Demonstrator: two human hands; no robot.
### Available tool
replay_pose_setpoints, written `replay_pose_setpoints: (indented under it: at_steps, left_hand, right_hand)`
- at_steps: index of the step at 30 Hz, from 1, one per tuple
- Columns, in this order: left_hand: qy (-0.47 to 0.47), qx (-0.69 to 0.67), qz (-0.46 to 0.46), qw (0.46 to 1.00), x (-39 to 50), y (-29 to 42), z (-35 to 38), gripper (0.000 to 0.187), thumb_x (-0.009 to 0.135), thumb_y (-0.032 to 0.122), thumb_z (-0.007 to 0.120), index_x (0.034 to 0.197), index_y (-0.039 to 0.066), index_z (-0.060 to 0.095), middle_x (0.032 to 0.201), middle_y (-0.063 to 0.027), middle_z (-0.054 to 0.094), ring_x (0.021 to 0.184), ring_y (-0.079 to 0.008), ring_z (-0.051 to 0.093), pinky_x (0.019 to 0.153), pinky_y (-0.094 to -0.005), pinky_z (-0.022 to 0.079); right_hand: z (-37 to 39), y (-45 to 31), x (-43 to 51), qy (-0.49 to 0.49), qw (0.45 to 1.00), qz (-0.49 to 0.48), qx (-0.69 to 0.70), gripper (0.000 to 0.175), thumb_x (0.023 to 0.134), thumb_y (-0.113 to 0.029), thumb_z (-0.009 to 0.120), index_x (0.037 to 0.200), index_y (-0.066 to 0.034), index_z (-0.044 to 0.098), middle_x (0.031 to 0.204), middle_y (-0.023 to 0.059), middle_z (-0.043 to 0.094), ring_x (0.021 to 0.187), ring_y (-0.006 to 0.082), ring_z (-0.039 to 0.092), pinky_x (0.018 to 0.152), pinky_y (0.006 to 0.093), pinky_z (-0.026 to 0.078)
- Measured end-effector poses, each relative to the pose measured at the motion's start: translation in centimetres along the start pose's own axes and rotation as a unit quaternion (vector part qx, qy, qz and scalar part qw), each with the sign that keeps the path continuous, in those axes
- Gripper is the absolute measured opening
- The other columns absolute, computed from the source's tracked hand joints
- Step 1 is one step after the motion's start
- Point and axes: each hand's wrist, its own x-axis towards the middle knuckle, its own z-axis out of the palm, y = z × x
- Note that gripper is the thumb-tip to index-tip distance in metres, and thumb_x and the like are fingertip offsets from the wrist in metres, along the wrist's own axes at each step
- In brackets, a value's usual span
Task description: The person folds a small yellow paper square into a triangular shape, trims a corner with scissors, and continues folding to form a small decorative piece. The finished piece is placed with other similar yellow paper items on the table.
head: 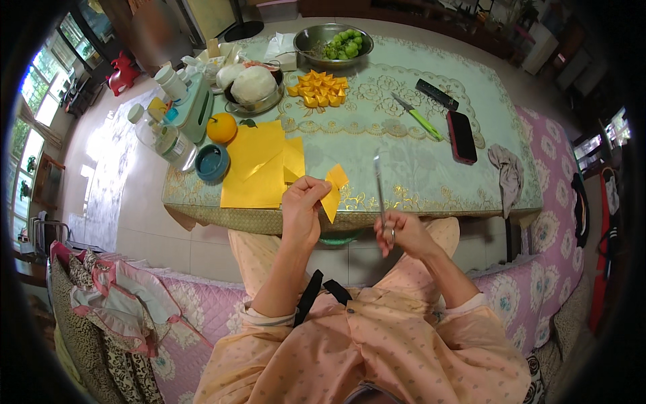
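Observation:
My left hand (304, 204) pinches a small folded piece of golden paper (330, 204) between thumb and fingers, above the table's front edge. To its right, my right hand (404, 234) holds metal scissors (380, 187) by the handles, blades pointing away from me and apart from the paper. Larger golden sheets (255, 171) lie flat left of my left hand, with a smaller golden piece (293, 159) along their right side. Farther back sits a cluster of folded golden paper shapes (319, 89).
A knife with a green handle (424, 123), a remote control (436, 94) and a phone (462, 137) lie at right beside a crumpled cloth (506, 174). At left stand a blue bowl (212, 162), an orange fruit (221, 128) and a plastic bottle (174, 146). Behind is a metal bowl of grapes (334, 60).

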Motion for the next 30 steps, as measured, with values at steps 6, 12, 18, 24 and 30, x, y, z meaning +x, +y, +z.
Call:
replay_pose_setpoints:
  at_steps: [6,12,18,24,30]
  left_hand:
    - [-0.003,0.014,-0.002,1.000,-0.2,0.2,0.2,0.008,0.073,0.001,0.062,0.072,0.003,0.055,0.070,-0.0003,0.055,0.063,-0.0054,0.046,0.058,-0.0183,0.035]
    - [0.011,0.054,0.012,0.998,-0.7,0.6,0.6,0.007,0.072,0.001,0.063,0.072,0.002,0.056,0.070,-0.0010,0.056,0.058,-0.0035,0.046,0.051,-0.0148,0.033]
    - [0.006,0.061,0.017,0.998,-1.1,1.0,0.9,0.007,0.071,0.001,0.063,0.071,0.002,0.057,0.070,-0.0010,0.056,0.056,-0.0020,0.044,0.047,-0.0132,0.030]
    - [0.001,0.063,0.008,0.998,-1.0,1.0,0.6,0.006,0.072,-0.002,0.063,0.071,-0.001,0.057,0.072,-0.0031,0.057,0.065,-0.0062,0.049,0.063,-0.0182,0.039]
    - [0.001,0.076,0.001,0.997,-1.1,0.9,0.7,0.005,0.072,-0.002,0.063,0.070,-0.001,0.058,0.072,-0.0039,0.058,0.065,-0.0064,0.050,0.063,-0.0185,0.039]
  right_hand:
    - [1.6,0.2,-2.0,-0.058,0.971,-0.022,-0.230,0.035,0.066,-0.022,0.071,0.089,-0.0035,0.052,0.065,-0.0019,0.048,0.058,0.0057,0.045,0.053,0.0183,0.038]
    - [1.7,0.0,-1.7,-0.030,0.937,-0.040,-0.347,0.032,0.066,-0.023,0.073,0.085,-0.0039,0.056,0.055,-0.0009,0.039,0.050,0.0072,0.039,0.046,0.0230,0.033]
    - [2.1,-0.3,-1.2,-0.028,0.937,-0.060,-0.343,0.032,0.067,-0.026,0.072,0.083,-0.0035,0.057,0.052,-0.0011,0.038,0.049,0.0070,0.038,0.045,0.0231,0.033]
    - [2.3,-0.8,-1.1,-0.034,0.939,-0.037,-0.339,0.027,0.067,-0.016,0.070,0.086,-0.0033,0.056,0.062,-0.0042,0.048,0.055,0.0027,0.041,0.049,0.0180,0.033]
    - [2.4,-0.9,-1.0,-0.032,0.938,-0.042,-0.343,0.027,0.067,-0.018,0.070,0.086,-0.0041,0.057,0.062,-0.0045,0.047,0.055,0.0029,0.040,0.049,0.0182,0.033]
